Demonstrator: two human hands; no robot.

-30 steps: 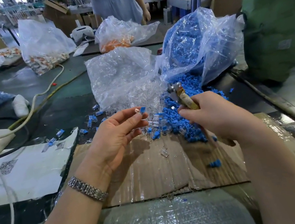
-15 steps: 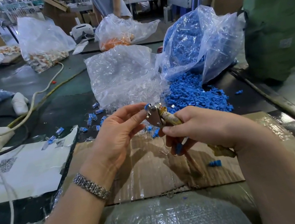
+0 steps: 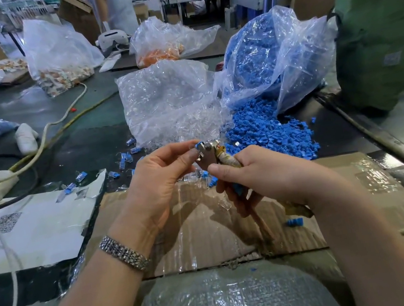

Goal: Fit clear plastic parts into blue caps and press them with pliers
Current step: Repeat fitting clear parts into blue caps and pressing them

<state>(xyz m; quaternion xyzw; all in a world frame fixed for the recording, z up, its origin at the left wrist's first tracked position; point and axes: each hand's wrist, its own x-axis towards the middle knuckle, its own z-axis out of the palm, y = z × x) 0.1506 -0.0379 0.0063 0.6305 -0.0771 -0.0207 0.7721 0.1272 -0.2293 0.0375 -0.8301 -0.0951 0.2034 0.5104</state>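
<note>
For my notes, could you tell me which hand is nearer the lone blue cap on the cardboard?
Right. The right hand is just above the lone blue cap; the left hand lies farther left.

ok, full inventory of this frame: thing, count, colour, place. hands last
bag of clear parts: one, transparent, centre of table
bag of blue caps: one, clear bag, caps spilling out in front
finished pieces: several, blue and clear, loose left of centre
orange-filled bag: one, far centre
green sack: one, right
cardboard sheet: one, brown, under the hands
pliers: one, metal, held in right hand
blue cap: one, at the plier tip
left hand: pinches the cap
right hand: grips the plier handles
</note>
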